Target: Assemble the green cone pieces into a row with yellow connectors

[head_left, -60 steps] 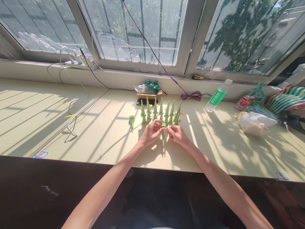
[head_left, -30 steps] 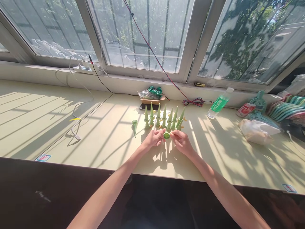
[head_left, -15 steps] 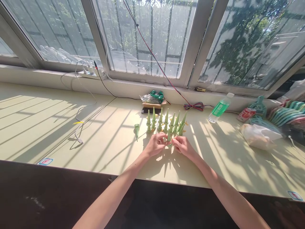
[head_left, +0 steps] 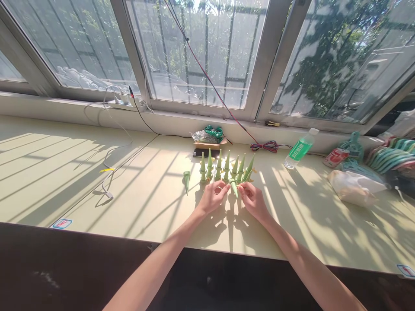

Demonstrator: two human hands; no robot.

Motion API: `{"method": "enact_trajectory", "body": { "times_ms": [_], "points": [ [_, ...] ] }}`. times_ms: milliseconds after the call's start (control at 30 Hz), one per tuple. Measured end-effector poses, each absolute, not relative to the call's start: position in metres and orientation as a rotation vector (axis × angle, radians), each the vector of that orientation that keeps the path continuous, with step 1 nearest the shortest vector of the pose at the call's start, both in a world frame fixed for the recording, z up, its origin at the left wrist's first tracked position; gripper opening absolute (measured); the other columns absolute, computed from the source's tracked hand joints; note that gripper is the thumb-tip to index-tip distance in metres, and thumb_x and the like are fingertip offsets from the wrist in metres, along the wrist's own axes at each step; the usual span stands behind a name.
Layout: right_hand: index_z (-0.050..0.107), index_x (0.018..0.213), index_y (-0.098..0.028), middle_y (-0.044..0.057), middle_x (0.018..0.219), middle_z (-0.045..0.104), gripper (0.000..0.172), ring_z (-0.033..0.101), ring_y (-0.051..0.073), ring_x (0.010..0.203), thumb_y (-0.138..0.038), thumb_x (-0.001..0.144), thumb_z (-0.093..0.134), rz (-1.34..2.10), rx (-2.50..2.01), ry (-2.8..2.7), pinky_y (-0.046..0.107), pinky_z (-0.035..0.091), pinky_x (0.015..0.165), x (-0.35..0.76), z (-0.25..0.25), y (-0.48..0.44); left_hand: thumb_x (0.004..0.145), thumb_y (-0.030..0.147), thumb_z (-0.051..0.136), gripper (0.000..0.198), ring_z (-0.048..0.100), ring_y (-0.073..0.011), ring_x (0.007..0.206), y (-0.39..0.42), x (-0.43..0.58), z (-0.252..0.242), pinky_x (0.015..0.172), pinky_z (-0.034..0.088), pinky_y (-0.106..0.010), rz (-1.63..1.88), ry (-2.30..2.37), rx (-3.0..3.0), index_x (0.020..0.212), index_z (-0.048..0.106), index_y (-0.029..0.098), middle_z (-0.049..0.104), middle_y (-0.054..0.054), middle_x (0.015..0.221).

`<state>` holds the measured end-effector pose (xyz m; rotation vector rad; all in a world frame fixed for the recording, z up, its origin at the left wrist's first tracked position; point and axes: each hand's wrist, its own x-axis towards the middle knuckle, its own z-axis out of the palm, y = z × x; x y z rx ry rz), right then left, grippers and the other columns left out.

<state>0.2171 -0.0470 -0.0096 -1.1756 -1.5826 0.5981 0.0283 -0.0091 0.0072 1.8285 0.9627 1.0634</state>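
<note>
Between my two hands a green cone (head_left: 234, 189) hangs with its tip pointing down toward me. My left hand (head_left: 213, 196) pinches at its left side, and my right hand (head_left: 252, 198) pinches at its right side; what exactly the fingertips grip is too small to make out. Just behind them stand several upright green cones (head_left: 219, 162) in a cluster, with small orange-yellow bits around them. One separate green cone (head_left: 186, 182) lies on the table to the left of the cluster, its narrow end toward me.
Behind the cones are a small cardboard box (head_left: 210, 144) and a dark phone (head_left: 201, 153). A bottle (head_left: 300, 149), a red can (head_left: 336, 157) and a plastic bag (head_left: 353, 188) stand at the right. A white cable (head_left: 105, 190) lies left on the table (head_left: 155, 207).
The cone between my hands was upright and now points downward. My right hand has shifted slightly right, and the view has tilted a little.
</note>
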Motion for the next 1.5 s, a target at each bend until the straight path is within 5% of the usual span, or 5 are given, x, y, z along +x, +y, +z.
{"method": "enact_trajectory", "body": {
  "times_ms": [200,467,900,1133,1500],
  "points": [
    [0.062,0.084,-0.021,0.001,0.073,0.055,0.038,0.049,0.015,0.06,-0.052,0.101,0.05,0.467,-1.152,-1.706,0.029,0.039,0.057,0.217,-0.011,-0.046,0.091,0.075,0.049,0.068,0.04,-0.0102,0.036,-0.005,0.027,-0.002,0.042,0.032,-0.024,0.783,0.907,1.659,0.062,0.066,0.016,0.041,0.003,0.04],
    [0.06,0.08,-0.021,-0.001,0.065,0.05,0.04,0.042,0.013,0.055,-0.055,0.099,0.053,0.602,-1.127,-1.681,0.028,0.035,0.053,0.217,-0.012,-0.047,0.092,0.072,0.053,0.063,0.041,-0.0093,0.038,-0.004,0.025,-0.005,0.044,0.033,-0.024,0.752,0.84,1.664,0.067,0.064,0.016,0.043,0.004,0.041],
    [0.041,0.065,-0.023,-0.01,0.054,0.027,0.055,0.032,0.007,0.037,-0.067,0.086,0.066,1.316,-1.081,-1.404,0.025,0.02,0.037,0.216,0.0,-0.047,0.086,0.067,0.064,0.051,0.043,-0.0108,0.044,-0.007,0.025,0.0,0.041,0.027,-0.024,0.774,0.844,1.76,0.072,0.052,0.019,0.042,0.004,0.052],
    [0.044,0.071,-0.023,-0.009,0.05,0.034,0.049,0.034,0.007,0.037,-0.064,0.092,0.058,1.075,-1.075,-1.392,0.024,0.023,0.04,0.213,-0.003,-0.045,0.092,0.074,0.05,0.061,0.043,-0.0087,0.042,-0.003,0.028,0.003,0.043,0.033,-0.023,0.943,0.895,1.687,0.073,0.059,0.016,0.049,0.002,0.056],
    [0.06,0.084,-0.02,0.0,0.072,0.055,0.032,0.046,0.012,0.058,-0.048,0.099,0.053,0.567,-1.04,-1.675,0.027,0.039,0.055,0.213,-0.005,-0.047,0.087,0.084,0.045,0.08,0.04,-0.0074,0.034,0.002,0.029,0.002,0.034,0.022,-0.022,0.689,0.934,1.381,0.062,0.07,0.012,0.058,-0.006,0.05]
  ]
}}
